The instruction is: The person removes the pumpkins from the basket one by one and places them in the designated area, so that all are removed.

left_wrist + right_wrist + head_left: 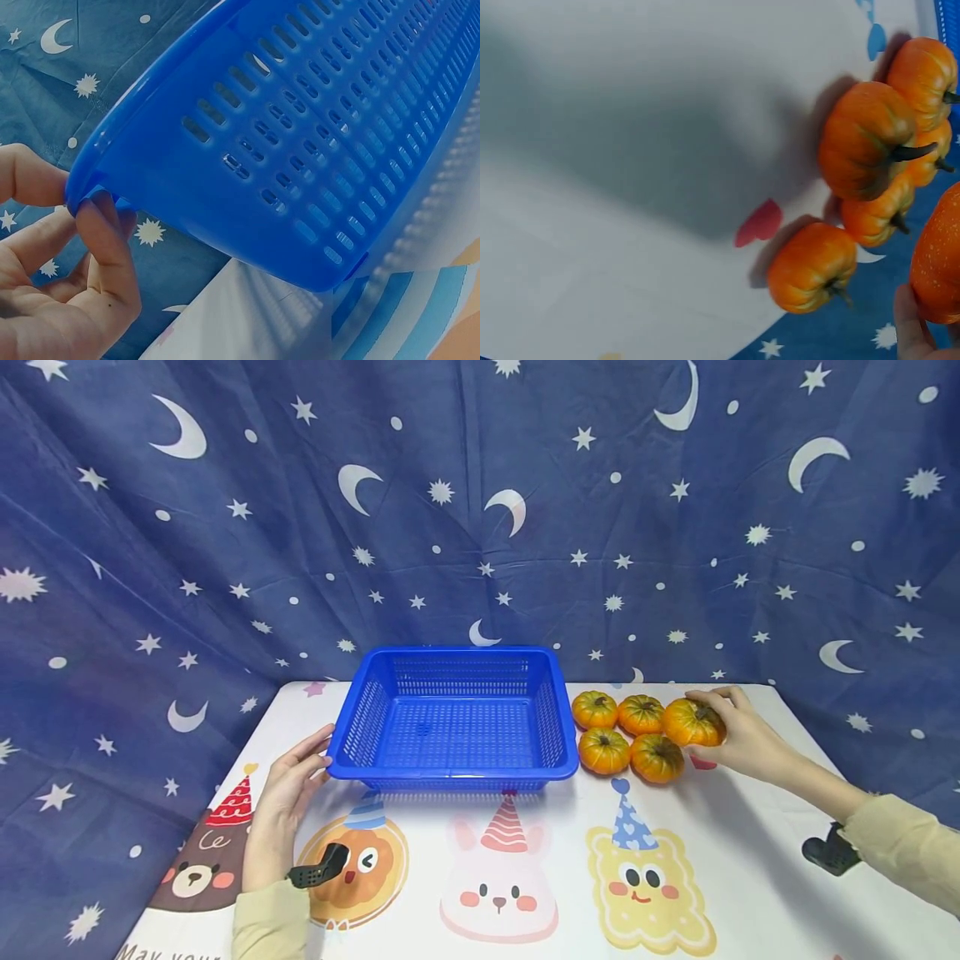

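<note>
An empty blue plastic basket (457, 774) with slotted walls stands at the table's back. My left hand (288, 785) pinches its left rim; in the left wrist view, thumb and fingers (105, 247) close around the edge of the basket (187, 202). Right of the basket, my right hand (738, 735) grips a small orange pumpkin (692, 722), which appears raised above the table. In the right wrist view this pumpkin (939, 259) is cut by the frame edge, with some fingertips (911, 322) beneath it. Several similar pumpkins (604, 751) sit clustered between basket and right hand.
A white tablecloth (420, 877) with cartoon animals and party hats covers the table. Behind it hangs a dark blue curtain (450, 568) with moons and stars. One pumpkin (814, 266) lies at the table's back edge, largely hidden in the head view.
</note>
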Motion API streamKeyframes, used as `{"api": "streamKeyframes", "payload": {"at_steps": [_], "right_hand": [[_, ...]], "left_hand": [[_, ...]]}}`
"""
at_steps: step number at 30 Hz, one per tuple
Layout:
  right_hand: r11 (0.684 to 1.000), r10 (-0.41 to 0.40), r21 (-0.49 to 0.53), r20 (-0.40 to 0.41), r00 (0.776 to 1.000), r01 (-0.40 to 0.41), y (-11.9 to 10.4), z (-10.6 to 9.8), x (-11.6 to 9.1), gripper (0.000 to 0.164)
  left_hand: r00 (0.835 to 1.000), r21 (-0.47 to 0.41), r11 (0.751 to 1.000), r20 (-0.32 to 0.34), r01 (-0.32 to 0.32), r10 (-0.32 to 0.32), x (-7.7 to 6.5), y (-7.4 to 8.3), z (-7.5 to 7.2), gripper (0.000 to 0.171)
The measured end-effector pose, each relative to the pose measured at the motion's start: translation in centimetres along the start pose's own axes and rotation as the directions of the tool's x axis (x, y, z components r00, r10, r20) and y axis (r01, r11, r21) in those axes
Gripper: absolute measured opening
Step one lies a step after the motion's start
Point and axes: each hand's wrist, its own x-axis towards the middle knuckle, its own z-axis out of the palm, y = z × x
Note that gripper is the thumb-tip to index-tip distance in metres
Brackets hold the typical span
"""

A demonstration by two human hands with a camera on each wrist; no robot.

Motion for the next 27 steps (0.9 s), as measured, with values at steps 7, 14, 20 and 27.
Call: {"api": "streamKeyframes", "payload": {"at_steps": [7, 14, 20, 27], "right_hand": [[1.000, 0.016, -0.012, -0.032, 0.999, -0.016, 1.6, 0.9, -1.1, 0.079], [0.999, 0.034, -0.014, -0.064, 0.997, -0.035, 3.0, 2.1, -2.0, 0.078], [0.997, 0.076, 0.009, -0.061, 0.995, -0.076, 3.9, 3.1, -2.8, 0.078], [0.991, 0.130, 0.025, -0.068, 0.989, -0.129, 4.8, 4.0, -3.1, 0.078]], "left_hand": [[1.000, 0.045, 0.999, -0.007, -0.026, 0.026, 0.1, -0.1, 0.1, 0.056], [1.000, 0.033, 0.999, -0.008, -0.023, 0.024, 0.1, -0.1, 0.2, 0.055], [0.999, 0.023, 0.999, -0.005, -0.035, 0.035, 0.0, -0.2, 0.2, 0.054], [0.999, 0.014, 0.999, -0.004, -0.039, 0.039, -0.1, -0.2, 0.1, 0.055]]}}
